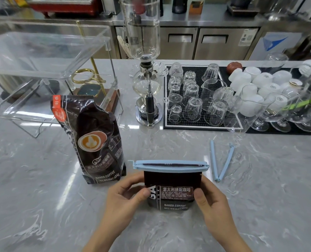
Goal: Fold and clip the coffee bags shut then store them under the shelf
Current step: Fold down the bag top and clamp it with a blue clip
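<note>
A: How far along is it?

B: One bag [170,190] is folded down and has a blue clip [171,165] closed across its top. Both hands hold it upright on the counter [41,206]. The left hand [125,195] pinches its left edge, thumb on the front. The right hand [211,197] pinches its right edge the same way.

A: And the other bag?

B: The second bag [94,140] stands ahead and to the left of the left hand, top crumpled and unclipped. A spare clip [221,160] lies open just ahead and to the right of the right hand.

A: So what's left?

B: I'd say roughly a third is done. The second bag needs folding and clipping, and neither is stored yet. The clear shelf [47,51] sits far ahead of the left hand.
</note>
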### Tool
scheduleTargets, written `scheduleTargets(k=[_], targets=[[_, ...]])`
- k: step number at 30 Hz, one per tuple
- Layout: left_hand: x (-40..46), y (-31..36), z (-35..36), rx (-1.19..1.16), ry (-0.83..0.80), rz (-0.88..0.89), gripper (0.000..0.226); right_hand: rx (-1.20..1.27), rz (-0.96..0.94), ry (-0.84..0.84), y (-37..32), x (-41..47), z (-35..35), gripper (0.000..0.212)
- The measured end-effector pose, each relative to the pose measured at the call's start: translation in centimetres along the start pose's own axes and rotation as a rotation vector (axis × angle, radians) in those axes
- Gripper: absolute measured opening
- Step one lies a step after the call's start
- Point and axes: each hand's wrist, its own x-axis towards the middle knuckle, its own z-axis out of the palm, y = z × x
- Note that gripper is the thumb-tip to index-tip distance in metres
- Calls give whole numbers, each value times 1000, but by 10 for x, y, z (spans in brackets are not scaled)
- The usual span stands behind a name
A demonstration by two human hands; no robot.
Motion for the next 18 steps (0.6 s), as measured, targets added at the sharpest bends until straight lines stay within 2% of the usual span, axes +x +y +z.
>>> scheduleTargets(k=[2,5,6,11,18], targets=[[-5,-3,-2,6,-23,-11,41,28,15,14,3,-5,-1,78],[-9,-11,-7,55,-24,-51,55,54,38,13,14,-11,-5,53],[-9,-14,-8,61,-28,-57,56,68,37,6,19,-13,-7,52],[-7,-18,-12,83,-70,-110,60,54,34,-10,35,-16,-10,71],[-8,-15,-12,79,-98,-161,57,61,73,-7,37,-13,-11,73]])
